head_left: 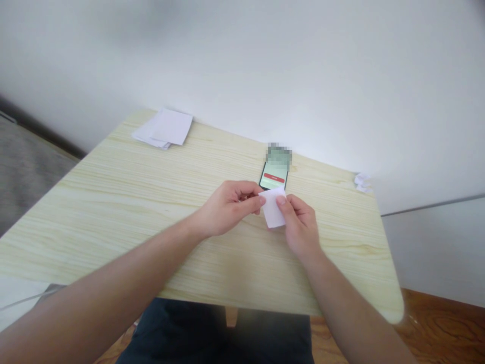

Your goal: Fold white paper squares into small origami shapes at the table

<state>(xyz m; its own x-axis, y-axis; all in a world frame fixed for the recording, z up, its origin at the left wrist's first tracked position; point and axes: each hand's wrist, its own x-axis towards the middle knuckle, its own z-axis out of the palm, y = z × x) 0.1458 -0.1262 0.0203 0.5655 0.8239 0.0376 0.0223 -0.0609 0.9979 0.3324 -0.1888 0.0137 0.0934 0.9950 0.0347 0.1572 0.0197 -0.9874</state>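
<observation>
A pale wood-grain counter [113,202] stands against a plain white wall [303,65]. Below its right corner shows reddish-brown wooden floor [443,328]; a grey surface [26,167] lies at far left. Soft, even light.

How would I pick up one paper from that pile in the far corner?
Pinch the top sheet of the paper pile at its near right corner, coming from the right. The sheets lie flat and fanned on the table, and that corner juts past the ones beneath.
</observation>
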